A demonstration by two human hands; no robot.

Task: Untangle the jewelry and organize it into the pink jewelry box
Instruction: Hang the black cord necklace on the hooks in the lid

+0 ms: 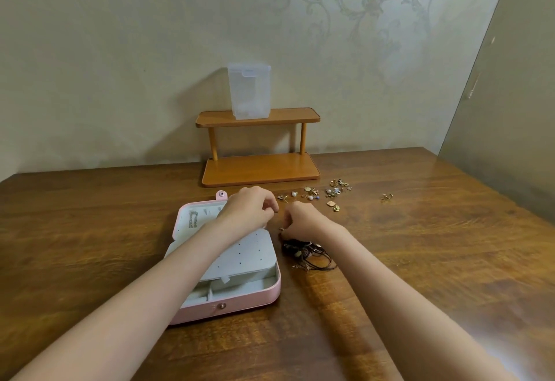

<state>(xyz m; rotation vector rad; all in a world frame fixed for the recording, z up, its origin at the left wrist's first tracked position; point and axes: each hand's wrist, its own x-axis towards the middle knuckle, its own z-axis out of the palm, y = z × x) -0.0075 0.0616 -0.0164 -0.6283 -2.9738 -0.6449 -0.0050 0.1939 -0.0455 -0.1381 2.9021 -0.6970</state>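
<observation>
Pink and lying open on the wooden worktop (90, 230), the jewelry box (234, 305) sat under the person's left forearm, its grey lining showing a pale chain (193, 220) already hung in the lid and a perforated earring panel (240, 254) folded over the tray. Both hands met just beyond the box's right edge. The left hand (249, 209) had its fingers curled inward as if pinching something very fine, though whatever it held was too small to make out. The right hand (300, 220) was likewise curled, its fingers drawn together around a small gold-coloured piece (281, 229) at its near side.

Directly below the right hand lay a dark tangle of cords and chains (306, 253), touching the worktop just beside the box. Farther back, a scatter of gold earrings and charms (324, 196) sat loose, with one ring-like piece (387, 196) well apart to the right.

By my reading, the step in hand was teasing one small piece free, or handling it between both hands before storing it. Most of the sorting looked undone. The next move would call for a light, steady pull so nothing snagged, then carrying the piece left into an open compartment
</observation>
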